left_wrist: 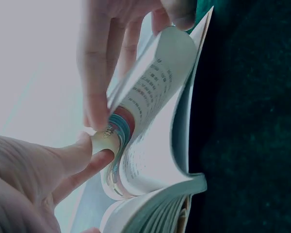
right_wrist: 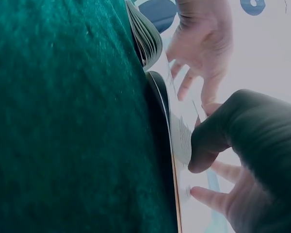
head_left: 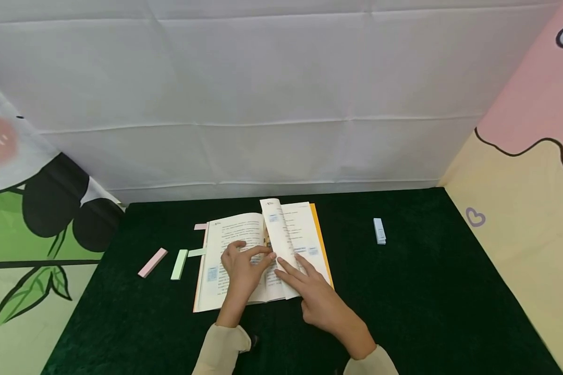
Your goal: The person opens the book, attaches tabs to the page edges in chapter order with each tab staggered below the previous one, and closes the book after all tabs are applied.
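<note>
1. Left hand (head_left: pixel 241 271) lies flat on the left page, fingers loosely spread, fingertips touching the lifted page near the spine.
2. Right hand (head_left: pixel 320 299) has fingers straight, pressing the right page.
3. The open white paperback book with orange cover (head_left: pixel 225 234) sits mid-table on the dark green cloth (head_left: pixel 427 291).
4. Pink sticky-note strip (head_left: pixel 152 262) and green one (head_left: pixel 179 264) lie left; a blue pad (head_left: pixel 379 230) lies far right.

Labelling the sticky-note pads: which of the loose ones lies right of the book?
The pale blue pad, alone on the green cloth right of the open book. The pink pad and green pad lie left of it.
</note>
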Motion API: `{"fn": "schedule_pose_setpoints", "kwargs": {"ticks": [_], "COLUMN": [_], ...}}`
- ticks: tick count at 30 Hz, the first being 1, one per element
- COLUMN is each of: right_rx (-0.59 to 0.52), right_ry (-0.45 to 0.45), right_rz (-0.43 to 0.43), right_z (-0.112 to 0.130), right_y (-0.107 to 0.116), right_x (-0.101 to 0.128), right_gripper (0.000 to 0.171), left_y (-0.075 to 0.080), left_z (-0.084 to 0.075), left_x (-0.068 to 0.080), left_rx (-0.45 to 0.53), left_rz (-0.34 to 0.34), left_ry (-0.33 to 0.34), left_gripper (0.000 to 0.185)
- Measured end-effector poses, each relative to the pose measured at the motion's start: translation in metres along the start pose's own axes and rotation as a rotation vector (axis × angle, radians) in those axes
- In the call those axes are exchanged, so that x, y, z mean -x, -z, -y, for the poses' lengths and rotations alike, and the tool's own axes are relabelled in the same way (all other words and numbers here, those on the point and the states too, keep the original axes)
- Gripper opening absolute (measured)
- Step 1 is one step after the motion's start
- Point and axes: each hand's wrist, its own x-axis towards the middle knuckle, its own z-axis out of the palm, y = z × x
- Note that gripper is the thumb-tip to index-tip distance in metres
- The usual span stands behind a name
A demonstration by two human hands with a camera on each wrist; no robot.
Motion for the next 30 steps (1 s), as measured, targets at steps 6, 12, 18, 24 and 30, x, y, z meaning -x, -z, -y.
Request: {"fn": "schedule_pose_setpoints", "kwargs": {"ticks": [6,12,18,24,30], "right_rx": [-0.179,-0.2,-0.173,-0.158,-0.142], "right_ry": [-0.027,-0.028,0.004,0.029,0.031], "right_rz": [0.004,-0.061,-0.108,-0.174,-0.211], "right_z": [-0.0026,0.0004,0.0011,0.0016,0.0026], "right_y": [0.0043,0.0032,-0.0023,-0.0042,-0.0023], "right_x": [0.0023,0.002,0.0007,-0.0022,-0.0048], "right_gripper": [0.08,0.051,0.05,0.055,0.06], "left_y": [-0.0051,-0.0064,-0.0023,-0.0016,-0.0043], "left_z": [0.0008,-0.0003,-0.0009,0.0,0.0003], "left_x": [0.0,0.0008,-0.0008,-0.0015,-0.0013], "left_rx": [-0.021,-0.034,-0.007,0.022,0.003], "left_rz": [-0.041,-0.063,-0.017,-0.017,-0.021], "left_ry": [-0.009,-0.012,0.003,0.012,0.011], "left_gripper": [0.024,0.023,0.02,0.021,0.023]}}
